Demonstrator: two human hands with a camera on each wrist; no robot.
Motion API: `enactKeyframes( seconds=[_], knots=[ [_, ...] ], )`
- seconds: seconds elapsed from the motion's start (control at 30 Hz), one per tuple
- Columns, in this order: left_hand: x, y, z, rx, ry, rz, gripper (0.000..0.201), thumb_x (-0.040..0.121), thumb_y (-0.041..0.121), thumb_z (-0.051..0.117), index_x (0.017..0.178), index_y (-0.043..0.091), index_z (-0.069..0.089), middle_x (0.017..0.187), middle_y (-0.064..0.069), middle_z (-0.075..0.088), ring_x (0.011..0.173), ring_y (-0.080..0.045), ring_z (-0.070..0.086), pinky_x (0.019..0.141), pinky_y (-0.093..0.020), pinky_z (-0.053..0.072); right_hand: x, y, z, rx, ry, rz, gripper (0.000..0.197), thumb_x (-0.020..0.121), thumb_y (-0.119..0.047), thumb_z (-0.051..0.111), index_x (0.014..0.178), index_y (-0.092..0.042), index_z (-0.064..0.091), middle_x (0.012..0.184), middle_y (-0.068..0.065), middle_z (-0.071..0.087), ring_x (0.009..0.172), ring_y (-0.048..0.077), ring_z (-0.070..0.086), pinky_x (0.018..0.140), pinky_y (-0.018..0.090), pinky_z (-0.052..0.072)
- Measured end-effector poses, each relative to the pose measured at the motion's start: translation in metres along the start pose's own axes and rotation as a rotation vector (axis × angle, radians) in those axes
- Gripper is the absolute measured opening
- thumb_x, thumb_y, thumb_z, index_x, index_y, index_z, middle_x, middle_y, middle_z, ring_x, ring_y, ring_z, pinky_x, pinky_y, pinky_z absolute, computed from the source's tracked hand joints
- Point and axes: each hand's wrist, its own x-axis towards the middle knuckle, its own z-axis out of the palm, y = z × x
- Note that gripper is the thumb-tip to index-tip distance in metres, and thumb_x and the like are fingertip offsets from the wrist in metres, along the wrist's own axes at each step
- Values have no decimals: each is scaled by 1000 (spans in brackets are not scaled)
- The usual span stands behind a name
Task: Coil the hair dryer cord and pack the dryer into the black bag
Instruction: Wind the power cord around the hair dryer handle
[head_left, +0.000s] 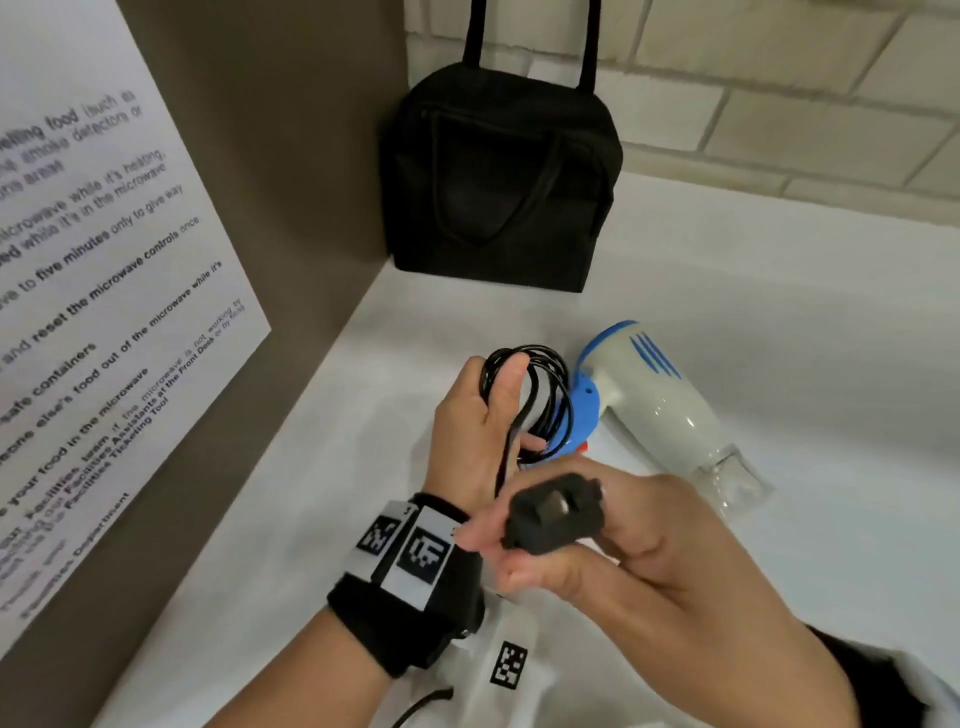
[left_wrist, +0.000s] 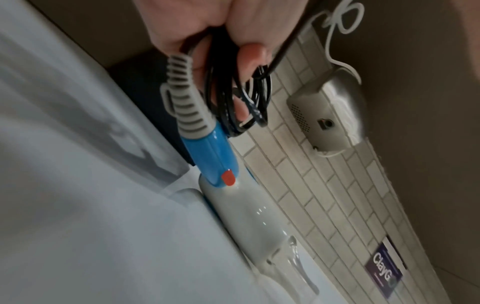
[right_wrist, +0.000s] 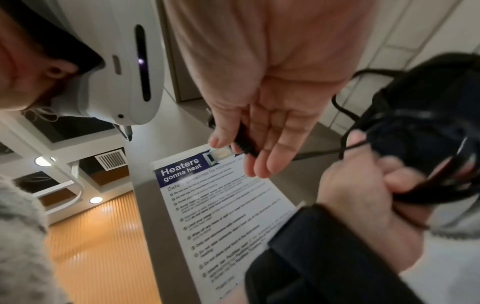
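The black bag (head_left: 501, 176) stands upright in the back corner, zipped, handles up. The white and blue hair dryer (head_left: 660, 400) (left_wrist: 246, 216) lies on the white counter (head_left: 779, 338), clear nozzle toward the right. My left hand (head_left: 483, 415) (left_wrist: 207, 30) grips several loops of the black cord (head_left: 550, 389) (left_wrist: 233, 96) beside the dryer's blue handle (left_wrist: 213, 156). Nearer to me, my right hand (head_left: 597, 561) (right_wrist: 259, 133) pinches the black plug (head_left: 556, 514) between thumb and fingers. A short stretch of cord runs from the plug to the coil (right_wrist: 415, 133).
A brown side panel with a white printed notice (head_left: 78, 312) closes off the left. A tiled wall (head_left: 779, 104) stands behind the bag. A grey wall box (left_wrist: 327, 115) hangs on the tiles. A printed marker (head_left: 508, 665) lies on the counter near me.
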Motion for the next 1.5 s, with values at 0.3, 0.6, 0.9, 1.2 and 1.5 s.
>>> enactKeyframes(
  seconds=[0.3,0.6,0.9,1.2,1.5],
  knots=[
    [-14,7,-20,120,-75,162,20,87,31,50,88,51,51,78,22,63,54,-5,58,52,-24,53,49,-37,-53,390,219,-88,14,61,-36,62,64,-23,66,63,-1,72,52,9,64,53,18,52],
    [-31,16,-30,137,-234,39,21,88,13,51,88,34,58,49,19,61,38,-2,48,41,-14,38,108,30,-99,658,394,133,20,93,-28,42,80,-18,54,66,-5,73,55,0,61,58,12,48],
    [-40,6,-29,-10,-144,49,30,70,-13,63,70,17,61,43,17,60,36,7,50,45,-2,37,94,104,-34,280,228,507,8,87,-11,53,83,-5,55,71,3,68,40,2,52,40,15,42],
    [-28,-2,-33,-56,262,132,30,71,0,68,65,29,63,62,13,59,48,0,50,47,-9,38,84,94,-24,233,-31,483,18,74,4,64,79,-9,52,48,-2,57,42,11,50,41,16,45],
    [-27,0,-31,23,200,20,16,83,12,58,71,22,55,53,8,53,33,-3,43,35,-17,40,65,92,-26,511,-42,507,26,79,-6,57,104,-5,51,68,12,64,39,5,52,43,17,44]
  ],
)
